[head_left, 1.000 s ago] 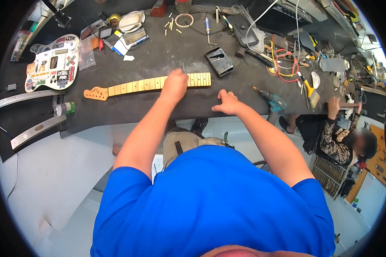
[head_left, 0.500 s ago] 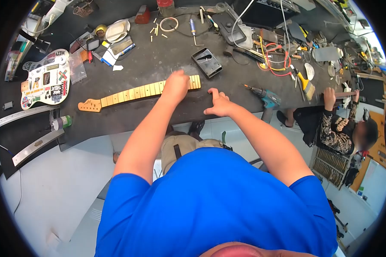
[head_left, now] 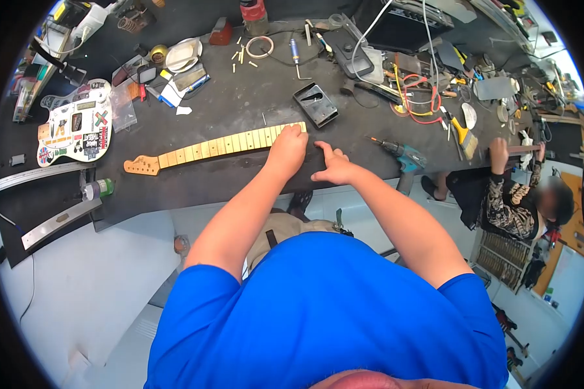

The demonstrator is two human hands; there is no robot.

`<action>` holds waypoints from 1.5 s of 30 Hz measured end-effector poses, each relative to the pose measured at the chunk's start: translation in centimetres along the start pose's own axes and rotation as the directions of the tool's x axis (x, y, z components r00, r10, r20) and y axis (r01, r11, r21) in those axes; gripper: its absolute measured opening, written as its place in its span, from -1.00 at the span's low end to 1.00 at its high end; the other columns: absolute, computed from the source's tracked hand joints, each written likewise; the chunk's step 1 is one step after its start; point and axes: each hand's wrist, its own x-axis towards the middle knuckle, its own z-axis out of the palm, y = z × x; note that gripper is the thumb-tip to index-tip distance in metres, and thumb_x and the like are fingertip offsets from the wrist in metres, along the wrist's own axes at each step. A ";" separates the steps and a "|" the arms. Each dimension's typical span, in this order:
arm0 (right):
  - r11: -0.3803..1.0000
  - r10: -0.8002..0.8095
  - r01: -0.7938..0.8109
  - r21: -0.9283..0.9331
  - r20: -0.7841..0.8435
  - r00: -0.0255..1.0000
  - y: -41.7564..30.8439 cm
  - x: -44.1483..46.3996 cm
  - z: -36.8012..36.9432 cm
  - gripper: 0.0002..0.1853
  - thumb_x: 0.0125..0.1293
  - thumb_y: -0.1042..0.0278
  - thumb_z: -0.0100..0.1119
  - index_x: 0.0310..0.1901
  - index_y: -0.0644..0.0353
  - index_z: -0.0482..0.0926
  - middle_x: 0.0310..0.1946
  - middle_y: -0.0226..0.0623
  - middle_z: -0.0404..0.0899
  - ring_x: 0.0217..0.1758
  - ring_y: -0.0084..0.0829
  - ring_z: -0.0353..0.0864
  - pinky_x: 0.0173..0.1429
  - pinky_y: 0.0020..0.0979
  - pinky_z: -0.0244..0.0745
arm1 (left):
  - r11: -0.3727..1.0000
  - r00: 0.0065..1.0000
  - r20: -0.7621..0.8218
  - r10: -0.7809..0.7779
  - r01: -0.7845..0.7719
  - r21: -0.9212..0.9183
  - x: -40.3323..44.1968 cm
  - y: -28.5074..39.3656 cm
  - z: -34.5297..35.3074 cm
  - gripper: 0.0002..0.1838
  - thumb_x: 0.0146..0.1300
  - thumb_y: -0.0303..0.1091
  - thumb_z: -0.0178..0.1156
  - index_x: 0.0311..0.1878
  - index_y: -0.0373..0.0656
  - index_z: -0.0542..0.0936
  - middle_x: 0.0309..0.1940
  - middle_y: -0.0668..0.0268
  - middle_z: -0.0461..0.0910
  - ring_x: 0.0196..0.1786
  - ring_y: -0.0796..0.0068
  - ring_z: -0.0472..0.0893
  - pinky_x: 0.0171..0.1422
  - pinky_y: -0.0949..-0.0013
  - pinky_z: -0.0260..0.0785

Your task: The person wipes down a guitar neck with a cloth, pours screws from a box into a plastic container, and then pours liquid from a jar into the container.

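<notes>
A maple guitar neck (head_left: 204,150) lies on the dark workbench, its headstock to the left. My left hand (head_left: 288,150) is closed over the neck near its right end, fingers curled against the fretboard; their undersides are hidden. Just off that end, my right hand (head_left: 335,165) hovers with thumb and fingers apart and nothing in them. A short thin rod (head_left: 264,119) is beside the neck's far edge. Beyond both hands sits an open black box (head_left: 316,105). To the right of my right hand lies a teal power drill (head_left: 405,155).
A white guitar body (head_left: 76,123) with stickers lies at left, near a green-labelled jar (head_left: 98,189). A screwdriver (head_left: 294,50), a yellow-handled brush (head_left: 464,137) and red cables (head_left: 422,97) lie farther back. At right, another person (head_left: 516,207) holds a long piece.
My left hand has slid right along the neck toward its end, away from the thin rod. My right hand stays open nearby. The whole view has shifted slightly.
</notes>
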 end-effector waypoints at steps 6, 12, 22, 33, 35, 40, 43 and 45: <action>0.999 -0.017 0.017 0.033 0.014 1.000 0.3 0.2 0.2 0.32 0.10 -0.19 0.63 0.76 -0.26 -0.09 0.41 0.39 0.34 0.50 0.40 0.38 0.60 0.09 0.34 | 1.000 1.000 0.010 -0.007 0.006 0.022 2.4 -1.1 -0.4 -0.89 0.27 -0.48 0.27 -0.35 -0.29 0.70 -0.19 -0.03 0.66 0.02 -0.10 0.67 0.15 -0.07 0.58; 1.000 -0.010 0.010 0.029 0.021 1.000 0.2 -0.2 -0.2 0.29 0.11 -0.17 0.61 0.76 -0.25 -0.07 0.41 0.39 0.36 0.50 0.40 0.39 0.62 0.08 0.32 | 1.000 0.993 0.115 -0.009 0.005 0.030 2.1 -1.1 0.5 -0.88 0.23 -0.46 0.30 -0.31 -0.30 0.75 -0.20 -0.06 0.67 -0.03 -0.15 0.69 0.12 -0.07 0.61; 0.995 -0.055 0.050 0.085 0.063 0.996 1.0 0.2 -0.7 0.27 0.16 -0.18 0.58 0.78 -0.29 -0.09 0.49 0.35 0.29 0.56 0.36 0.33 0.63 0.12 0.30 | 0.999 0.996 0.081 -0.041 0.040 0.012 3.5 -1.4 0.1 -0.88 0.19 -0.47 0.30 -0.35 -0.27 0.79 -0.18 -0.07 0.71 -0.01 -0.14 0.73 0.15 -0.05 0.64; 0.994 -0.081 0.081 0.068 -0.004 0.997 1.5 0.0 0.1 0.21 0.18 -0.14 0.58 0.76 -0.25 -0.01 0.42 0.35 0.37 0.53 0.36 0.38 0.61 0.05 0.33 | 0.690 0.860 0.208 -0.467 0.501 -0.523 -4.1 4.1 -3.8 -0.89 0.41 -0.43 0.34 -0.17 -0.24 0.80 -0.14 0.20 0.77 -0.04 0.21 0.76 0.04 0.16 0.63; 0.992 -0.085 0.085 0.093 -0.006 0.996 1.7 -0.1 0.1 0.21 0.17 -0.16 0.58 0.75 -0.28 0.00 0.45 0.32 0.35 0.54 0.35 0.36 0.61 0.07 0.34 | -0.037 0.686 0.486 -0.540 0.558 -0.829 -5.8 2.7 -5.9 -0.86 0.57 -0.43 0.26 0.05 -0.19 0.74 -0.01 0.32 0.79 -0.01 0.44 0.75 0.05 0.33 0.61; 0.977 -0.159 0.158 0.143 -0.002 0.987 2.7 1.1 0.2 0.20 0.17 -0.18 0.57 0.75 -0.26 0.03 0.48 0.32 0.34 0.58 0.29 0.36 0.61 0.06 0.35 | -0.510 0.840 0.468 -0.275 0.285 -0.812 -7.0 3.5 -15.0 -0.77 0.60 -0.38 0.23 0.23 -0.06 0.64 0.01 0.23 0.76 -0.06 0.34 0.72 0.03 0.28 0.60; 0.976 -0.164 0.163 0.147 -0.005 0.987 2.8 1.3 0.0 0.18 0.20 -0.08 0.58 0.75 -0.14 0.03 0.49 0.38 0.32 0.61 0.28 0.34 0.65 -0.01 0.30 | -0.544 0.896 0.391 -0.211 0.225 -0.808 -7.2 4.4 -17.2 -0.72 0.59 -0.34 0.26 0.29 0.02 0.64 0.08 0.21 0.74 -0.05 0.36 0.69 0.00 0.30 0.57; 0.982 -0.125 0.134 0.130 -0.078 0.989 2.4 0.9 0.6 0.09 0.21 -0.06 0.58 0.70 -0.06 0.17 0.41 0.29 0.46 0.53 0.19 0.47 0.59 -0.03 0.40 | -0.543 0.918 0.343 -0.201 0.187 -0.819 -7.2 5.7 -18.9 -0.71 0.59 -0.37 0.25 0.30 0.03 0.64 0.08 0.21 0.73 -0.04 0.39 0.66 -0.01 0.29 0.55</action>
